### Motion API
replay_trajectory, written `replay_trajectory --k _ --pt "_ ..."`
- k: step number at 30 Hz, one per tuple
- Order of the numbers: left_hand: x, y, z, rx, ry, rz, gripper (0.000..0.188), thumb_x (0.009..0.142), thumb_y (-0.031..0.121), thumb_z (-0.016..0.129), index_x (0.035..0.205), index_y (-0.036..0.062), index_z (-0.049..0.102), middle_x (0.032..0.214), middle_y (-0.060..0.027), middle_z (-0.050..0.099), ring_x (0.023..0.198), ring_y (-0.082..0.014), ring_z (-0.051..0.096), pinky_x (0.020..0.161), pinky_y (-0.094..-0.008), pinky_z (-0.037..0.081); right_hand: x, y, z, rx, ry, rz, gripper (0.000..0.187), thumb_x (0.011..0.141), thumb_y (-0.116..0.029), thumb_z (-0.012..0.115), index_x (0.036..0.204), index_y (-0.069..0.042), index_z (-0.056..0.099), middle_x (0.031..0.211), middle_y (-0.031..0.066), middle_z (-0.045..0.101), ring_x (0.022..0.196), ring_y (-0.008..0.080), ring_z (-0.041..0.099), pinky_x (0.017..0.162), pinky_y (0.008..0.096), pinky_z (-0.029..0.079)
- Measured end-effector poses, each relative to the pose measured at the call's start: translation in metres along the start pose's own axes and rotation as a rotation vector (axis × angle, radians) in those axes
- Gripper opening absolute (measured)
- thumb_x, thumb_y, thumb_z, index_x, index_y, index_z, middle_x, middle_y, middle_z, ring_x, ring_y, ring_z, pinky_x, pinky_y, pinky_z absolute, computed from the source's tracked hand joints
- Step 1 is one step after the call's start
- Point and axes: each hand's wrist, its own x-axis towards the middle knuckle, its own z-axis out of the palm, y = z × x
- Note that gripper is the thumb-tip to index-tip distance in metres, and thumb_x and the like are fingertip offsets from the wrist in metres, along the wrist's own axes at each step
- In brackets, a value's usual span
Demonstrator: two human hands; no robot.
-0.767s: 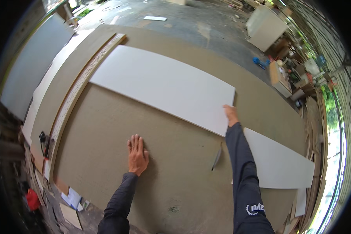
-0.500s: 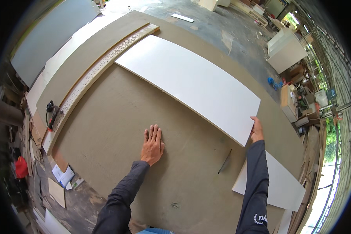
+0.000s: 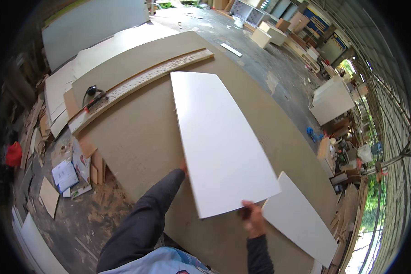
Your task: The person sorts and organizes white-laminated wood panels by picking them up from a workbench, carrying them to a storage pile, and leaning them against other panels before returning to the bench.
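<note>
In right-hand fingers (image 3: 248, 204), white panel (image 3: 223, 144)

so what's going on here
A person is handling a long white rectangular panel over a broad brown flat board. The right hand grips its near edge; the left hand is at its left edge, mostly hidden by the panel. A smaller white flat panel lies to the right, and a long pale speckled strip lies across the board's far left part.
</note>
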Motion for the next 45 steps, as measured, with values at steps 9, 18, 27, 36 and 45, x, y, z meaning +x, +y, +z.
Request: replay_trajectory --k 9,18,27,36,45 --pt "-0.341 -0.094 -0.067 0.694 0.003 0.273 0.028 0.087 0.018 0.053 0.111 0.0044 0.054 0.110 -0.0095 0.054 0.104 -0.0216 0.051 0.086 -0.0369 0.043 -0.129 0.175 0.057 0.073 -0.421 0.341 0.006 0.081 -0.013 0.065 0.082 -0.008 0.062 0.074 -0.0028 0.058 0.063 0.0071 0.051 0.054 0.0228 0.042" --pt "-0.525 -0.122 -0.018 -0.115 0.542 0.530 0.028 0.079 0.012 0.065 0.103 0.0000 0.056 0.092 -0.0080 0.061 0.081 -0.0198 0.060 0.074 -0.0324 0.050 -0.237 0.301 -0.001 -0.203 -0.700 0.368 0.019 0.082 -0.017 0.066 0.096 -0.006 0.061 0.079 0.0009 0.060 0.074 0.0108 0.055 0.070 0.0270 0.045" --pt "-0.656 -0.135 -0.041 -0.322 0.740 0.891 0.029 0.080 0.008 0.065 0.101 -0.0090 0.055 0.093 -0.0130 0.061 0.083 -0.0253 0.061 0.077 -0.0362 0.050 -0.197 0.336 -0.092 0.149 -0.783 0.506 0.050 0.094 -0.038 0.040 0.128 -0.002 0.039 0.122 0.0079 0.051 0.111 0.0238 0.047 0.097 0.0354 0.036" --pt "-0.800 -0.168 -0.096 -0.058 1.318 1.096 0.027 0.085 0.014 0.061 0.095 -0.0103 0.058 0.092 -0.0133 0.062 0.078 -0.0196 0.061 0.068 -0.0303 0.049 -0.249 0.314 -0.001 0.072 -0.649 0.298 0.041 0.090 -0.035 0.049 0.113 -0.001 0.047 0.104 0.0082 0.057 0.096 0.0195 0.055 0.081 0.0297 0.047" --pt "-1.029 -0.229 -0.150 0.069 1.675 1.193 0.031 0.087 0.022 0.058 0.091 -0.0087 0.058 0.084 -0.0096 0.061 0.071 -0.0149 0.058 0.063 -0.0284 0.047 -0.423 0.468 0.025 -0.285 -0.815 0.526 0.027 0.084 -0.014 0.054 0.109 -0.012 0.046 0.093 -0.0003 0.053 0.079 0.0120 0.052 0.064 0.0261 0.043"
